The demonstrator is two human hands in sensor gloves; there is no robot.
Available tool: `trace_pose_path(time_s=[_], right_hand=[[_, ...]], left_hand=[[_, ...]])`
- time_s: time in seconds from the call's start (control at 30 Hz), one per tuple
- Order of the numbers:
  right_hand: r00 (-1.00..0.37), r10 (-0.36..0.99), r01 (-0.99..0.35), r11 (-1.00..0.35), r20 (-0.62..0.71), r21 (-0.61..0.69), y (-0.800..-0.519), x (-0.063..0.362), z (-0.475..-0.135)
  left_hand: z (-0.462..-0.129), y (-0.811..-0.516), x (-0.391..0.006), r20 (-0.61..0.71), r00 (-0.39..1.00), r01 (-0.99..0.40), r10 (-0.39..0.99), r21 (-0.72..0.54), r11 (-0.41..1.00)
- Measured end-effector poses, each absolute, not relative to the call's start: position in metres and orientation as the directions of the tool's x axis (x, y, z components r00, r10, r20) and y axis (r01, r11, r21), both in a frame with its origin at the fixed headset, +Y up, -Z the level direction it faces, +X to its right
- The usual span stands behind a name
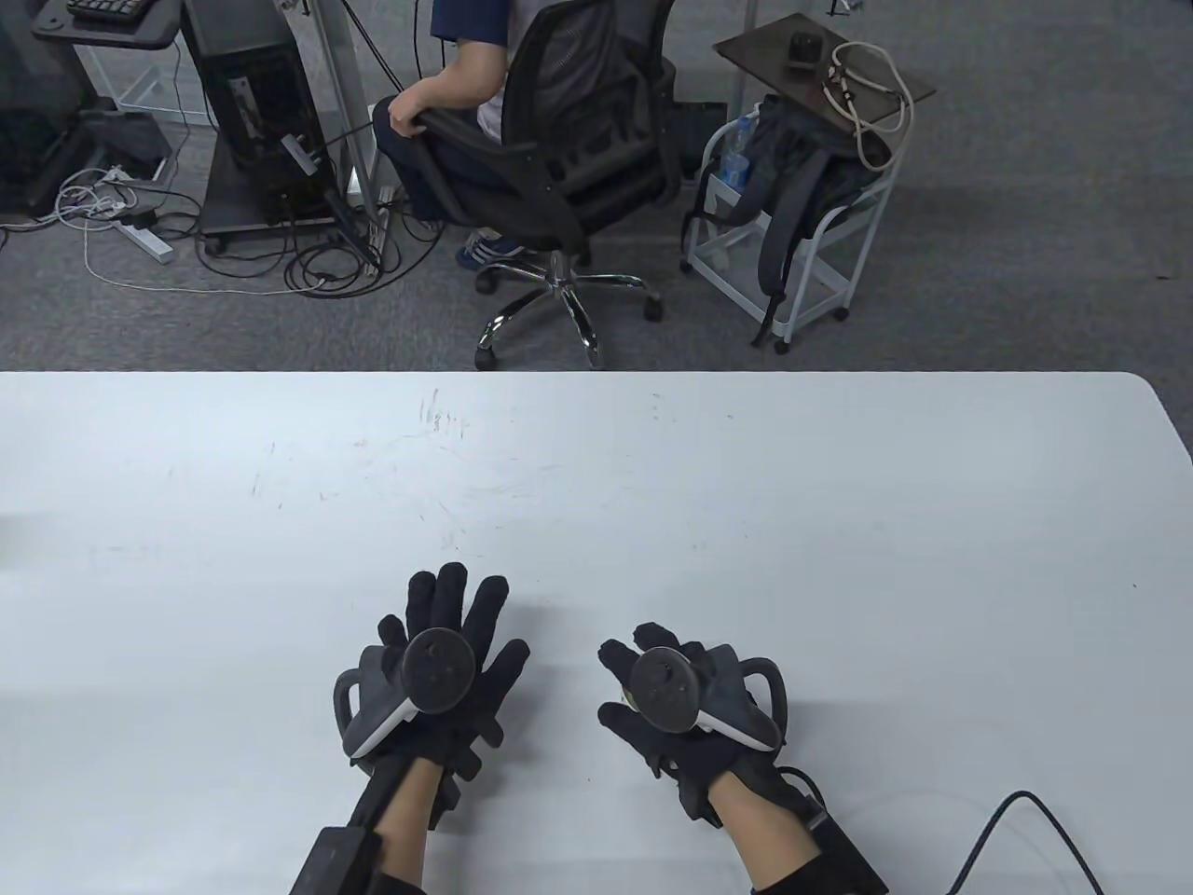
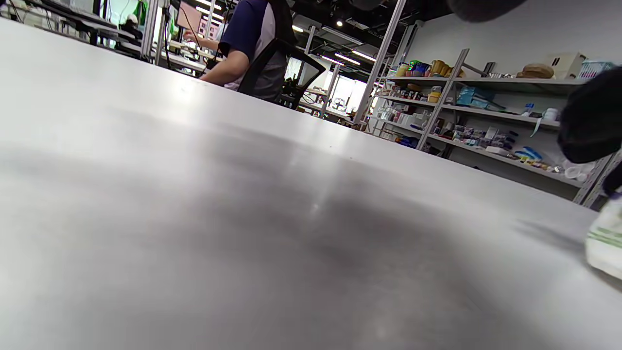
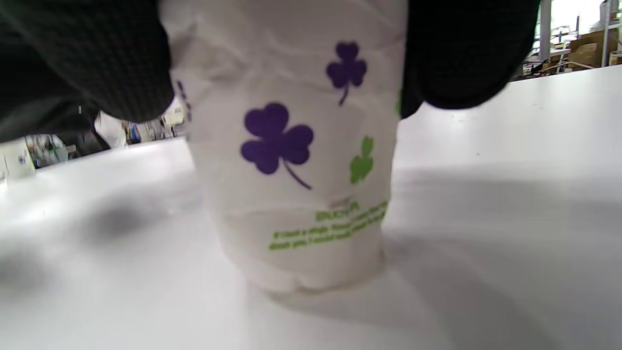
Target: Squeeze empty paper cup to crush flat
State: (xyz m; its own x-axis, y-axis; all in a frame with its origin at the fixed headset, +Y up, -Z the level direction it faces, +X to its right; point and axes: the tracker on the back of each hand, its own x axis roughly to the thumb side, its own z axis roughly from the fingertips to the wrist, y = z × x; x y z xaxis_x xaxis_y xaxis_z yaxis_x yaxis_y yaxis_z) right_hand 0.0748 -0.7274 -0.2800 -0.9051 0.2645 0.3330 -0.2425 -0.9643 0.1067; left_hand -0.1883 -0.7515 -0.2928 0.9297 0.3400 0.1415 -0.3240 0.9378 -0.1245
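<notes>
Fingers [image 3: 97, 58] of right hand [image 1: 680, 699] clamp the creased paper cup [image 3: 296, 160]; left hand [image 1: 438, 653] splayed flat.

Looking like a lab/office space: person sitting in a mesh office chair [image 1: 569, 149] at a PC tower [image 1: 247, 112], cables trailing on grey carpet [image 1: 1025, 233], metal shelving [image 2: 476, 116] holding assorted supplies, white worktable [image 1: 652, 485].

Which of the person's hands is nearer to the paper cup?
Right. The right hand grips the paper cup, fingers pressed on both its sides. The left hand lies spread on the table beside it, apart from the cup.
</notes>
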Motion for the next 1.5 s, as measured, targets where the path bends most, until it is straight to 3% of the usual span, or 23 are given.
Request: trace_pose_path(time_s=[0.13,0.27,0.4,0.53,0.6,0.73,0.83,1.03,1.17,1.27,1.33,1.4,1.47,1.5], right_hand=[[-0.86,0.421,-0.445,-0.895,0.288,-0.018,-0.721,0.089,-0.282],[-0.714,0.666,-0.678,-0.734,0.215,0.02,-0.727,0.099,-0.285],[-0.475,0.873,-0.872,-0.484,0.11,0.08,-0.739,0.102,-0.287],[-0.18,0.983,-0.98,-0.181,0.026,0.087,-0.751,0.095,-0.284],[-0.088,0.996,-0.989,-0.088,0.006,0.118,-0.754,0.087,-0.284],[0.005,0.999,-0.954,0.016,-0.035,0.298,-0.762,0.063,-0.279],[0.105,0.993,-0.873,0.116,-0.049,0.474,-0.765,0.041,-0.273],[0.253,0.96,-0.754,0.274,-0.121,0.597,-0.757,0.026,-0.268],[0.129,0.985,-0.8,0.173,-0.117,0.574,-0.756,0.035,-0.272],[0.006,0.998,-0.912,0.031,-0.062,0.41,-0.759,0.05,-0.279],[-0.194,0.981,-0.93,-0.193,0.028,0.312,-0.754,0.061,-0.284],[-0.529,0.832,-0.798,-0.555,0.169,0.234,-0.746,0.068,-0.287],[-0.767,0.598,-0.588,-0.8,0.232,0.118,-0.742,0.067,-0.288],[-0.812,0.528,-0.52,-0.848,0.25,0.102,-0.742,0.066,-0.288]], left_hand=[[-0.292,-0.754,-0.181,0.149,0.88,-0.429,0.451,-0.158,0.889],[-0.29,-0.756,-0.172,0.14,0.754,-0.609,0.642,-0.217,0.763],[-0.285,-0.757,-0.156,0.143,0.611,-0.723,0.779,-0.301,0.622],[-0.281,-0.757,-0.142,0.114,0.412,-0.814,0.904,-0.399,0.421],[-0.281,-0.76,-0.136,0.089,0.315,-0.821,0.945,-0.474,0.318],[-0.279,-0.764,-0.122,0.044,0.104,-0.781,0.994,-0.616,0.109],[-0.274,-0.761,-0.112,0.076,0.114,-0.745,0.991,-0.653,0.136],[-0.271,-0.752,-0.11,0.153,0.071,-0.706,0.986,-0.69,0.158],[-0.274,-0.754,-0.111,0.15,0.16,-0.712,0.976,-0.667,0.22],[-0.28,-0.76,-0.119,0.124,0.247,-0.724,0.961,-0.635,0.268],[-0.283,-0.758,-0.129,0.154,0.376,-0.741,0.914,-0.543,0.396],[-0.286,-0.755,-0.138,0.202,0.525,-0.694,0.827,-0.462,0.553],[-0.288,-0.753,-0.143,0.224,0.662,-0.613,0.715,-0.385,0.689],[-0.288,-0.753,-0.145,0.232,0.698,-0.583,0.677,-0.364,0.726]])
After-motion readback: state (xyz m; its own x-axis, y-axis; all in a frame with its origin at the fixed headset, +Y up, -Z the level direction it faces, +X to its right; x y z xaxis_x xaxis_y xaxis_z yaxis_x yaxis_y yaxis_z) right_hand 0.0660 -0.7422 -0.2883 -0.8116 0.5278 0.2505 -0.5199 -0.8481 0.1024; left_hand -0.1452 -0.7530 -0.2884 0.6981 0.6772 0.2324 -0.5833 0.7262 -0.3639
